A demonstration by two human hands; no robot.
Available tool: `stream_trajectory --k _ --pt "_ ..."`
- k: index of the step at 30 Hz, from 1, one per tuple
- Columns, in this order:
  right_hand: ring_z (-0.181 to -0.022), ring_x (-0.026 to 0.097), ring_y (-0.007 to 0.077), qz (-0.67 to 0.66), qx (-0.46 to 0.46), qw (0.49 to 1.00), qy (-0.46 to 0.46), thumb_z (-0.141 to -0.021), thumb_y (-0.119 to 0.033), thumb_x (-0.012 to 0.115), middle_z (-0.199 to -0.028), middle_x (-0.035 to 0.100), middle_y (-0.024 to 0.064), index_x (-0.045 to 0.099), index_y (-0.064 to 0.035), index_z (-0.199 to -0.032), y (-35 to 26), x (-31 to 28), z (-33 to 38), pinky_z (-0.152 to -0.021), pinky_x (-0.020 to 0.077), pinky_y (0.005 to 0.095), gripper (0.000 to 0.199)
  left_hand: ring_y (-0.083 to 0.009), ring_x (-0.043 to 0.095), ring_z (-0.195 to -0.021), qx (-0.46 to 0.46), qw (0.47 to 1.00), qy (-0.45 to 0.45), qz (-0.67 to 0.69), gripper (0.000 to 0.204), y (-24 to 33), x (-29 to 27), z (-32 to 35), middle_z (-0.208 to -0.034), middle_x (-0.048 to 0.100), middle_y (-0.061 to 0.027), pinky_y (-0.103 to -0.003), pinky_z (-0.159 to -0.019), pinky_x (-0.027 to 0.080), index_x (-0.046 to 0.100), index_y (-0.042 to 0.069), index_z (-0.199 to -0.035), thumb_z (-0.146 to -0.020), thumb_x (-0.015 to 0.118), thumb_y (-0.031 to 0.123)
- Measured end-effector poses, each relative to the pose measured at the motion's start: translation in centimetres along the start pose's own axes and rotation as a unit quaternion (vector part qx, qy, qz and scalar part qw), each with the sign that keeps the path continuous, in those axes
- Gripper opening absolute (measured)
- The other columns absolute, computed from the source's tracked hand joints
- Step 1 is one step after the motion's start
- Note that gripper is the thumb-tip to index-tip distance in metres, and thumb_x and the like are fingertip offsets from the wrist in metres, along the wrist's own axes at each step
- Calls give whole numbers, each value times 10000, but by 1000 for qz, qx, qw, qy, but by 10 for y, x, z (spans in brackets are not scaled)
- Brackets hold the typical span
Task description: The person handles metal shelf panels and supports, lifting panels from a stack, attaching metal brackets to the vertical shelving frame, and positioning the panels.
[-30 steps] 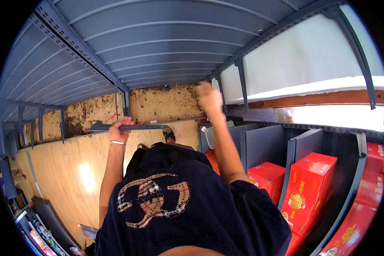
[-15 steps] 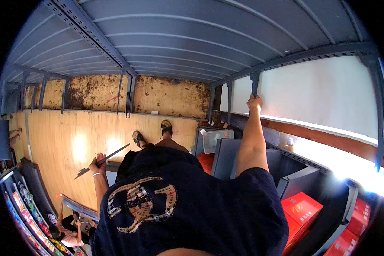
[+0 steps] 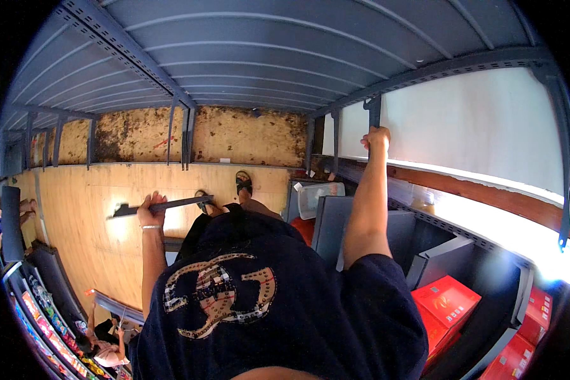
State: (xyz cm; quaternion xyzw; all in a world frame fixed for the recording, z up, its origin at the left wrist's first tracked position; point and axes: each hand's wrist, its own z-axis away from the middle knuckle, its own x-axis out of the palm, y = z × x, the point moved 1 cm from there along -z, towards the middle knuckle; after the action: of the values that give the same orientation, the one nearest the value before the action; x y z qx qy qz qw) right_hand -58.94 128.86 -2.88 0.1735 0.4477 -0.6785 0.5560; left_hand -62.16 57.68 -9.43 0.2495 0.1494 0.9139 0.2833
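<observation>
My left hand (image 3: 151,214) is closed around a long dark grey shelf bracket (image 3: 185,202), held low over the wooden floor with one notched end pointing left. On the right, my arm reaches out and my right hand (image 3: 377,138) grips the lower end of another grey shelf bracket (image 3: 374,113). That bracket's upper end meets the slotted rail (image 3: 424,71) along the shelving; whether it is hooked in I cannot tell. A white panel (image 3: 468,120) lies just beyond it. More brackets (image 3: 335,142) stand along the same rail.
Ribbed grey shelving (image 3: 253,44) spans the far side. A clear plastic bin (image 3: 316,197), grey metal shelf parts (image 3: 332,228) and red cartons (image 3: 446,304) sit at my right. A person (image 3: 107,345) is at lower left near packed shelves (image 3: 44,323); another person's arm shows at the left edge.
My left hand has moved up and forward, and its bracket has turned closer to level. The right hand stays on its bracket, slightly higher in view.
</observation>
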Motion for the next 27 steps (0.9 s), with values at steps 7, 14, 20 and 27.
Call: stream_trajectory --k 7,14,20,27 --pt "-424 561 197 30 2 999 23 -887 -237 442 -562 584 105 573 4 -855 2 -50 29 -336 400 314 276 -262 585 -683 -33 986 -132 -101 219 -34 97 30 -901 616 -163 -453 -703 482 449 65 -1062 -847 451 109" --pt "-504 543 152 36 -315 943 102 -880 -221 482 -635 602 101 597 22 -837 8 40 150 -436 432 305 272 -253 598 -667 -2 959 -225 -170 466 -63 145 76 -973 581 -172 -425 -623 521 216 133 -1291 -871 413 84" --pt "-843 571 395 48 -347 923 -159 -832 -249 486 -873 588 249 565 5 -982 -47 186 340 -679 452 431 305 -282 542 -961 -76 947 -260 -174 421 -78 120 77 -1104 526 -149 -464 -781 488 347 137 -1195 -876 474 381" --pt "-947 518 380 101 -513 840 -146 -827 -271 494 -1023 543 237 533 -29 -1112 -7 254 426 -823 416 433 376 -264 532 -976 -98 950 -283 -88 612 -87 64 50 -1026 545 -120 -431 -843 451 297 131 -1224 -805 499 529"
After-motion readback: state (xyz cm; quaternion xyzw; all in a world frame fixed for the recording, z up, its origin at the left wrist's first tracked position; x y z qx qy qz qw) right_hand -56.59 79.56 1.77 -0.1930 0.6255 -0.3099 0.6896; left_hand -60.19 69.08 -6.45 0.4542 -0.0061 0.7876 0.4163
